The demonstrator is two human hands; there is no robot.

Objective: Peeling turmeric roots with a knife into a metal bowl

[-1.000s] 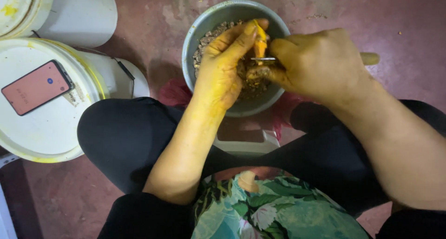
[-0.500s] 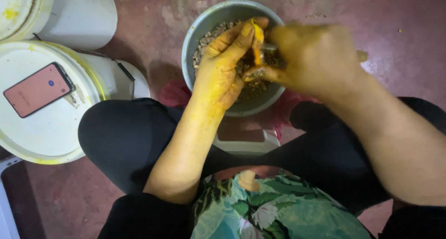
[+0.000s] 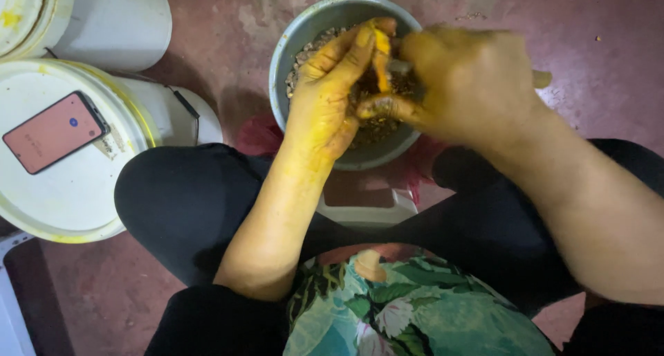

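Yellow stain covers the left hand [image 3: 325, 103], which reaches over the near rim of a grey metal bowl [image 3: 290, 41] and pinches a small orange-yellow root piece [image 3: 380, 51] between thumb and curled fingers, holding it upright above the bowl's middle. The right hand [image 3: 470, 83] is closed around a knife; only a short stretch of its metal blade [image 3: 400, 67] shows beside the root piece, and a pale handle end [image 3: 541, 78] sticks out past the hand on the far side. The right hand is blurred, so how the blade meets the root cannot be told.

Nearest the camera lie a leaf-patterned green cloth [image 3: 415, 307] and the person's black-clad knees [image 3: 187, 197], spread to either side. Between them sits a low white stool [image 3: 366, 214], with a red cloth [image 3: 259, 134] just beyond it under the bowl. The two hands hide much of the bowl's inside; what shows is a bed of brownish peelings [image 3: 311, 48].

To the left stand two white buckets. The nearer bucket [image 3: 69, 190] is lidded, and one pink-cased phone [image 3: 55, 131] lies flat on its lid. The farther bucket [image 3: 117, 17] is cut off by the picture's edge. All rest on a reddish floor [image 3: 595, 24].
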